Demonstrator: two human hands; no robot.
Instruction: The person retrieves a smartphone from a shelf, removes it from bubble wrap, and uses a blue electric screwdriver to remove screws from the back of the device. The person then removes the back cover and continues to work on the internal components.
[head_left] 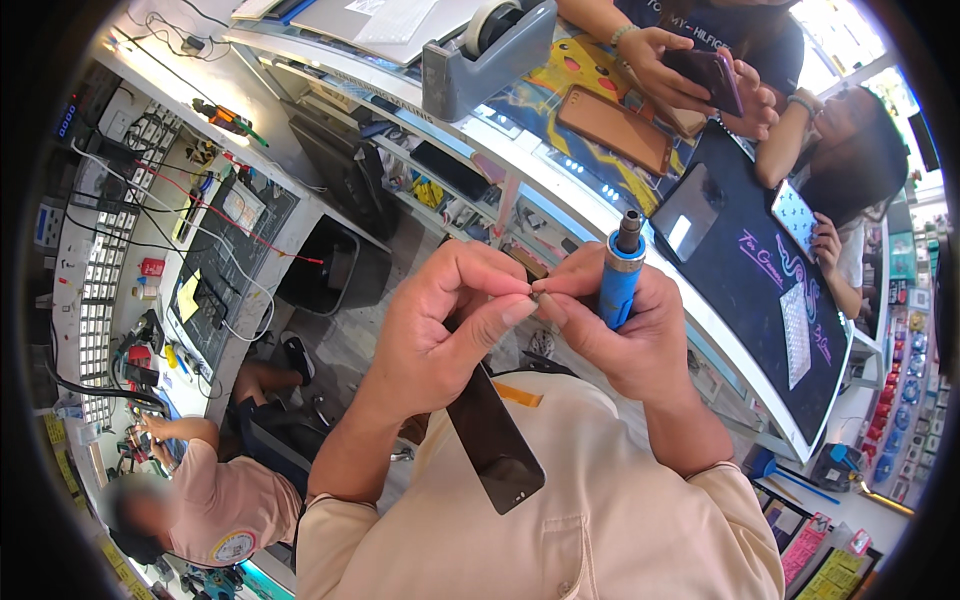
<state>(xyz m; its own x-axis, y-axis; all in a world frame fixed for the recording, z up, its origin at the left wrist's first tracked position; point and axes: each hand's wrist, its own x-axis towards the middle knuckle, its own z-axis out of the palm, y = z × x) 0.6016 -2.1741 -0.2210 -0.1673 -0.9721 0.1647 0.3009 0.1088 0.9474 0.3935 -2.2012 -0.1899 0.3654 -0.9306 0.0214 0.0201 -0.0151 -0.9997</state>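
Both my hands are raised in front of my chest, their fingertips meeting at a tiny piece (537, 291) too small to make out. My left hand (440, 335) is closed around a dark phone screen panel (497, 445), which hangs down below the palm, its upper part hidden by the fingers. An orange flex cable (520, 396) sticks out beside the panel. My right hand (640, 335) pinches at the same tiny piece with thumb and forefinger. Held between its fingers, a blue-handled tool (620, 285) with a metal collar and dark tip points upward.
Ahead stands a glass counter with a grey tape dispenser (490, 60), a brown phone case (615, 128) and a dark mat (740, 260). Two people there handle phones. To my left, a seated person (225, 490) works near a cluttered bench; a black bin (325, 265) stands beside it.
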